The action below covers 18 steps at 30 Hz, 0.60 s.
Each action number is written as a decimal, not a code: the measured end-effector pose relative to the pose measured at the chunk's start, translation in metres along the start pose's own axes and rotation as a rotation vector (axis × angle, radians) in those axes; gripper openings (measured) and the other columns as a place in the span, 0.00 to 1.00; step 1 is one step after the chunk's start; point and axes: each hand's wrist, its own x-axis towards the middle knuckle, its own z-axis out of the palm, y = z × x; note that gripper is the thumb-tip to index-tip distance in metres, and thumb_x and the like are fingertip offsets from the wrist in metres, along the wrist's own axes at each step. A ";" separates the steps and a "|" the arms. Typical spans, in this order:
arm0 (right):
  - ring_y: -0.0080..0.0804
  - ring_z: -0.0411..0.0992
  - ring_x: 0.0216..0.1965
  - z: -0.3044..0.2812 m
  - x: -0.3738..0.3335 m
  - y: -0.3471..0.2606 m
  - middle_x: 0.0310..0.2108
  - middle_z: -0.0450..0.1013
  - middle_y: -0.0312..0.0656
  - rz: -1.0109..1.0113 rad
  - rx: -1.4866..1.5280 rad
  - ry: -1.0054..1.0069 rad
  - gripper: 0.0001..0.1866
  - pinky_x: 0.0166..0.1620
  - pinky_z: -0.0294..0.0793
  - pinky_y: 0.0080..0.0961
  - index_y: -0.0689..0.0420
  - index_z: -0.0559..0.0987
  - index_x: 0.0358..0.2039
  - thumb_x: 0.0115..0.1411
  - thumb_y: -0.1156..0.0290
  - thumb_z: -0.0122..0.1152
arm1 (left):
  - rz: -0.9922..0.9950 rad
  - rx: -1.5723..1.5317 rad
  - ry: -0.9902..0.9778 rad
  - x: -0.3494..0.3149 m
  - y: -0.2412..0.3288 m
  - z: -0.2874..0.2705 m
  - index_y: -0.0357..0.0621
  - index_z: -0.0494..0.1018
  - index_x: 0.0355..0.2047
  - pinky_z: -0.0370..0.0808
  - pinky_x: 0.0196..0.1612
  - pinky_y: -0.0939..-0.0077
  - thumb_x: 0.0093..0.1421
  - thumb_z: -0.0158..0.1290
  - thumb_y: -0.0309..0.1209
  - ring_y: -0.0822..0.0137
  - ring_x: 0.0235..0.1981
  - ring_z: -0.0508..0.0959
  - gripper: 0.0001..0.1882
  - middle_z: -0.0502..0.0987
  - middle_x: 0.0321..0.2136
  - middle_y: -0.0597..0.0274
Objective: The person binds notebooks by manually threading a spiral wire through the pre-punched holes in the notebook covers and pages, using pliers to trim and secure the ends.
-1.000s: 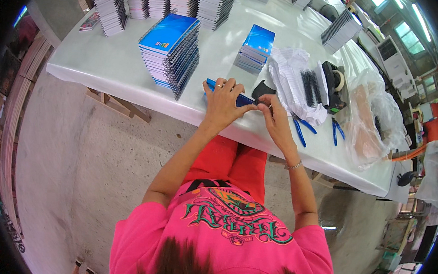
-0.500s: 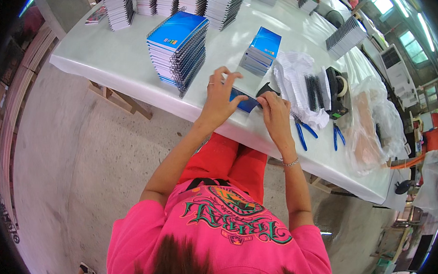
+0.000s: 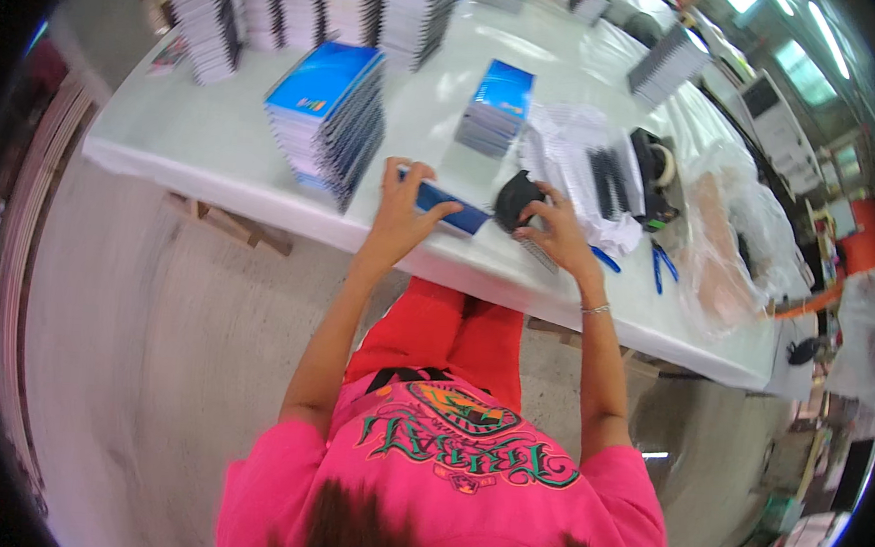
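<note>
My left hand grips a blue-covered notebook near the table's front edge, with fingers on its far side and thumb on the near side. Just right of it, my right hand curls its fingers and thumb against a rounded black object whose kind I cannot make out. Below those fingers a length of dark spiral binding wire shows in part. Beyond the notebook stands a short stack of blue-covered pads. To the left rises a taller stack of spiral-bound blue notebooks.
Blue-handled pliers lie right of my right hand; another blue handle shows beside it. White crumpled paper carries black wire coils, near a tape dispenser. Clear plastic covers the right side. Notebook stacks line the back.
My right hand has drawn apart from the notebook's right end and now rests at the black object. That object and the wire show more. The whole view has shifted slightly.
</note>
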 end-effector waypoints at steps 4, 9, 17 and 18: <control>0.59 0.56 0.63 0.012 0.000 -0.013 0.60 0.60 0.64 -0.023 0.024 0.008 0.16 0.63 0.56 0.44 0.53 0.80 0.32 0.45 0.62 0.76 | 0.008 0.014 -0.030 0.004 0.000 -0.018 0.40 0.68 0.40 0.66 0.50 0.64 0.48 0.69 0.38 0.56 0.46 0.66 0.26 0.60 0.43 0.53; 0.60 0.55 0.61 0.029 -0.009 -0.020 0.61 0.57 0.63 -0.039 -0.103 0.265 0.19 0.63 0.56 0.46 0.57 0.77 0.29 0.46 0.58 0.75 | 0.022 0.023 -0.047 0.005 0.001 -0.009 0.41 0.69 0.38 0.67 0.47 0.61 0.46 0.70 0.36 0.54 0.44 0.68 0.25 0.61 0.42 0.54; 0.48 0.70 0.39 0.004 -0.030 -0.046 0.36 0.72 0.53 0.256 -0.081 0.155 0.19 0.43 0.70 0.37 0.61 0.79 0.36 0.51 0.61 0.71 | -0.014 0.029 -0.092 -0.001 0.002 -0.004 0.39 0.68 0.39 0.66 0.50 0.65 0.48 0.68 0.34 0.56 0.46 0.67 0.24 0.61 0.42 0.54; 0.46 0.71 0.34 0.003 -0.034 -0.046 0.31 0.72 0.50 0.196 -0.014 0.134 0.19 0.40 0.70 0.36 0.61 0.80 0.38 0.51 0.62 0.71 | -0.007 0.025 -0.091 -0.001 0.001 -0.006 0.39 0.68 0.39 0.66 0.50 0.65 0.48 0.68 0.34 0.56 0.46 0.67 0.24 0.61 0.42 0.54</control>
